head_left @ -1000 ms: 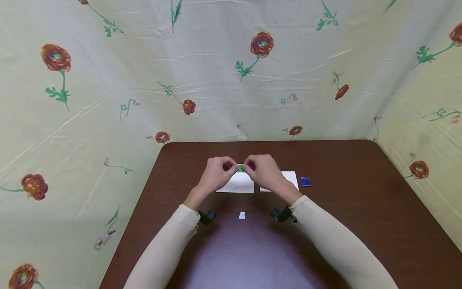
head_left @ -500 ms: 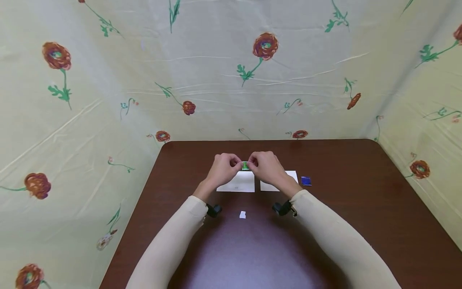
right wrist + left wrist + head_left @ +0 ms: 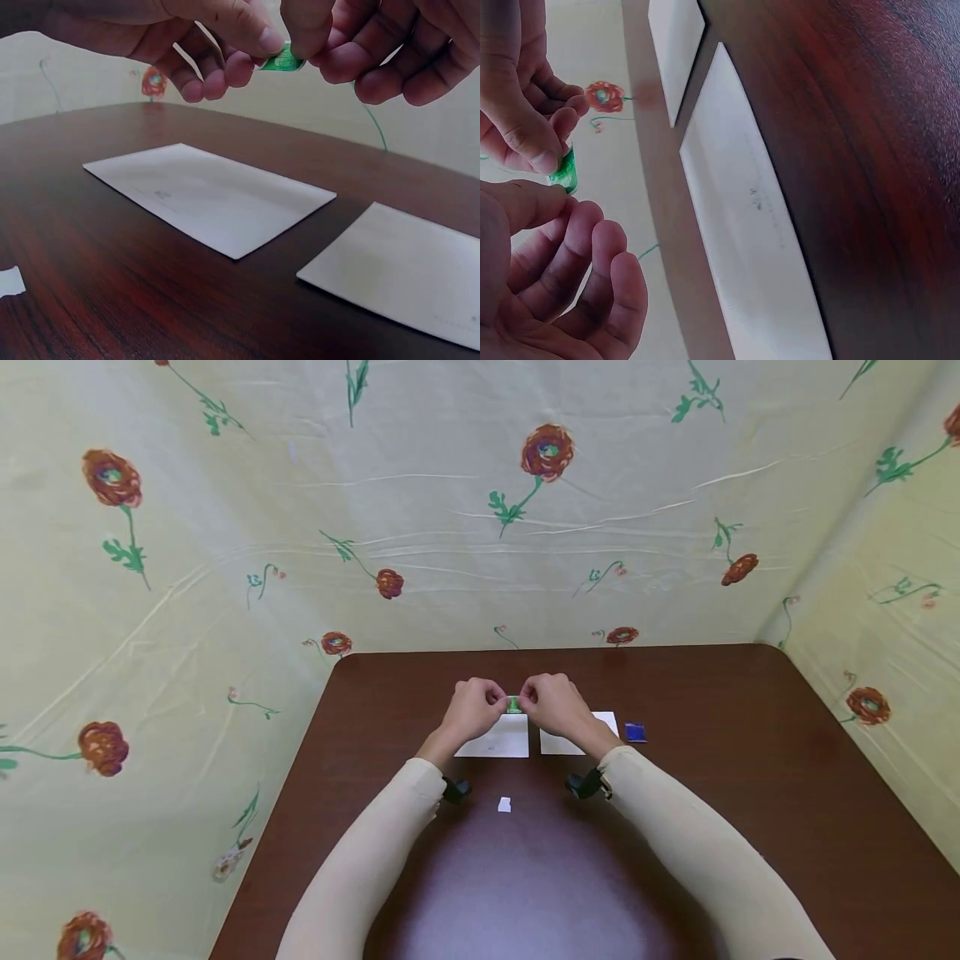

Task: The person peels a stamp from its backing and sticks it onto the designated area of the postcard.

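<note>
My left hand (image 3: 480,707) and right hand (image 3: 552,706) come together over the far half of the table. Between them they pinch a small shiny green piece (image 3: 513,704), each hand by one end with thumb and forefinger. In the left wrist view the green piece (image 3: 566,172) looks thin and slightly bent. The right wrist view shows it raised above the table, its ends hidden by fingertips (image 3: 271,41). Below the hands lie two white cards, a left card (image 3: 495,739) with tiny print and a right card (image 3: 558,744) partly covered by the right wrist.
A small dark blue square (image 3: 635,732) lies right of the right card. Nearer me is a little torn white scrap (image 3: 504,805). The brown table (image 3: 720,827) ends at a flower-patterned curtain (image 3: 450,527) at the back and sides.
Both hands have shifted slightly right and away from me with the green piece. They hold it throughout; the cards, blue square and scrap stay in place.
</note>
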The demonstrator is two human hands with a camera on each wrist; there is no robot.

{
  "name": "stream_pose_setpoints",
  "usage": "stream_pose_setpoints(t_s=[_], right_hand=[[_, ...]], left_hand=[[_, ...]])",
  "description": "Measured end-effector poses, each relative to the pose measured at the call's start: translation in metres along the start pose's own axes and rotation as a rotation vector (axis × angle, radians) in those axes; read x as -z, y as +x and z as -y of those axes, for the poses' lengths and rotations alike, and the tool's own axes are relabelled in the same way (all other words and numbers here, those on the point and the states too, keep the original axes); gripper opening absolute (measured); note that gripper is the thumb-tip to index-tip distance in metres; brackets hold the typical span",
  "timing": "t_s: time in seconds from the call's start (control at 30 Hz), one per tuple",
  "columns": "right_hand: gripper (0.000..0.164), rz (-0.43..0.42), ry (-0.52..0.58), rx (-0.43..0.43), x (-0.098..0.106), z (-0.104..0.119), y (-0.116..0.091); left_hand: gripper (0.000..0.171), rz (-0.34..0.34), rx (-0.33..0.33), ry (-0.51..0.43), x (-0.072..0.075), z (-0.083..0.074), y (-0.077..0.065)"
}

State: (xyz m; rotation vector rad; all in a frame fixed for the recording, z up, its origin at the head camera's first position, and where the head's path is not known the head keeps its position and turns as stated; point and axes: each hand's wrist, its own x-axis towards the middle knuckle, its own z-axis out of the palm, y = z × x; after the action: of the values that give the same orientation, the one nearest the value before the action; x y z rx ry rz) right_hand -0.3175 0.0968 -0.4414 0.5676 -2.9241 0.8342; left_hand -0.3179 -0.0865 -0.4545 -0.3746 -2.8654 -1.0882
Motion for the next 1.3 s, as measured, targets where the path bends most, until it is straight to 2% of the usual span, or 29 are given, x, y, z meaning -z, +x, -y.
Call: stream_pose_setpoints(t_s=[0.37,0.9,1.3], right_hand=[[0.016,0.075,0.005,-0.082,-0.021,-0.019,0.007],[0.017,0.123,-0.006,-0.149,-0.039,-0.030,0.011],[0.018,0.109,-0.018,-0.143,-0.043,-0.032,0.010]], left_hand=[[0.013,0.057,0.094,0.038,-0.022,0.006,0.006],[0.017,0.041,0.138,0.117,-0.040,0.012,0.010],[0.018,0.052,0.161,0.119,-0.045,0.013,0.009]])
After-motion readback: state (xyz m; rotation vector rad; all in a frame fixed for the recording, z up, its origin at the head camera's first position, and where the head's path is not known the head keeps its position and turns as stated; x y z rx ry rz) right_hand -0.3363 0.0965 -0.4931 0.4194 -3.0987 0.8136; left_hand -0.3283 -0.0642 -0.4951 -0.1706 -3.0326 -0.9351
